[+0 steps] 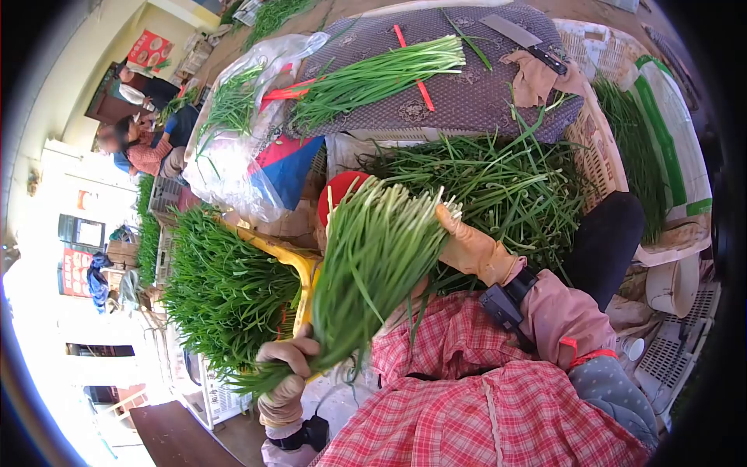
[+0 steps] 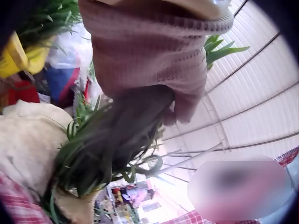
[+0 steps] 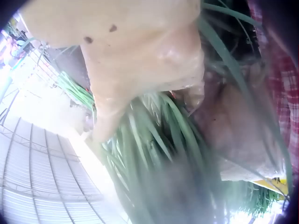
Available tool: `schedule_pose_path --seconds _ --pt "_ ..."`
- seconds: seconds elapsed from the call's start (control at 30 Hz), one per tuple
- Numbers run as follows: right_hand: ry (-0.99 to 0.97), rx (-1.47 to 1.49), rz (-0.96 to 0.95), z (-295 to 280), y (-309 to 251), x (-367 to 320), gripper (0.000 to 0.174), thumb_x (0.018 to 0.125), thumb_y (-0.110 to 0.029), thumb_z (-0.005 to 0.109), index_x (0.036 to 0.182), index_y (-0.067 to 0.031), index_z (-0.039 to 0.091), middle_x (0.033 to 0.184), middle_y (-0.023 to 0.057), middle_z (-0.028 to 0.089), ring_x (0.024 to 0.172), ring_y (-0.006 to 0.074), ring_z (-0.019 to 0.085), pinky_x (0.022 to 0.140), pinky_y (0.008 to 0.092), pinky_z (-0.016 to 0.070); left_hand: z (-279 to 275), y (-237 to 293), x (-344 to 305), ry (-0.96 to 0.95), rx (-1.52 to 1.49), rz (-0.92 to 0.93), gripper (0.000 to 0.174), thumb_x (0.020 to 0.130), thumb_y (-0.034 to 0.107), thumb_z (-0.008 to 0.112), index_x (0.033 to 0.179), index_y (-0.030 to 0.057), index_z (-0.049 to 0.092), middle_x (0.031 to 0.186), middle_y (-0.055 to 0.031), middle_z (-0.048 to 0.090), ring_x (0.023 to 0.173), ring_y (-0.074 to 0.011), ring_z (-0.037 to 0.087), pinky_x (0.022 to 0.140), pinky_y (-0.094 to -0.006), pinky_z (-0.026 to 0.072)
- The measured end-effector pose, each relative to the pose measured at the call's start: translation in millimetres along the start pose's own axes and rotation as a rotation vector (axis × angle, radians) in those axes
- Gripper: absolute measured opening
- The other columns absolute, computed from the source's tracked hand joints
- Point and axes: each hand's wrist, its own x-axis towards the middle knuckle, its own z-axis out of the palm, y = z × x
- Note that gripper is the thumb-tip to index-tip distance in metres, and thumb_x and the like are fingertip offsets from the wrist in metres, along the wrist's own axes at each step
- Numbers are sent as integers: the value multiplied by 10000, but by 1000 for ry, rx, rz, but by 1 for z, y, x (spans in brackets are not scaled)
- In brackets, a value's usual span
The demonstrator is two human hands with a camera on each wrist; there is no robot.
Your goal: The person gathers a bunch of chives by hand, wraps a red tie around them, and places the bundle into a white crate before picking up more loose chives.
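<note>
A thick bunch of garlic chives (image 1: 373,261) is held slantwise in front of the chest, pale cut ends up and leaf tips down to the left. My gloved left hand (image 1: 286,377) grips the leafy end; in the left wrist view its knitted glove (image 2: 149,56) curls round the dark leaves (image 2: 110,135). Near the pale ends, my right hand (image 1: 478,253) in a tan rubber glove grips the bunch's right side. The right wrist view shows that glove (image 3: 140,60) with its thumb and fingers around the stems (image 3: 149,126).
On the cloth-covered surface (image 1: 373,47) lie another chive bunch (image 1: 389,74) over red ties, a cleaver (image 1: 512,31) and a rag (image 1: 537,78). Loose leaves (image 1: 498,194) fill a space below. A yellow handle (image 1: 272,247) stands beside heaped chives (image 1: 218,272). Two people sit far left.
</note>
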Motion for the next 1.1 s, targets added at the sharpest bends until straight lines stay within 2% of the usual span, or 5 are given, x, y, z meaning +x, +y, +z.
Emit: schedule_pose_path --seconds 0.2,0.7,0.77,0.93,1.1 --pt "27 -2 -24 -5 8 5 779 888 -539 582 1468 -82 335 1503 80 370 1363 259 359 1136 436 257 -42 0 -20 -144 -39 -675 590 705 301 849 1165 22 607 951 -106 665 1039 -264 623 1070 -398 369" --pt "-59 -179 -156 10 -8 -1 742 877 -484 637 1415 -32 398 1401 94 477 1298 236 431 1103 410 305 61 -84 140 -399 1098 64 1254 662 746 672 1476 -47 141 1457 -335 259 1381 -485 205 1152 -485 162" --pt "-24 -270 -222 17 -12 -2 684 848 -410 699 1356 -23 455 1300 72 551 1197 207 508 1044 377 373 89 -63 126 -497 1163 -224 1344 606 752 710 1481 -55 88 1453 -370 224 1387 -501 167 1161 -471 147" --pt "147 -276 -339 46 -36 -14 598 822 -159 753 1335 -52 466 1176 24 608 1086 146 570 967 323 442 122 -62 129 -371 633 -80 810 689 194 844 1337 30 387 1150 -101 579 1029 -203 583 886 -345 486" --pt "250 -418 -461 58 -51 -35 494 837 -142 721 1273 -38 513 1134 31 619 1024 135 579 911 321 483 146 -43 146 -573 302 -350 593 770 125 756 1292 53 483 1101 -55 592 1028 -181 564 858 -314 469"
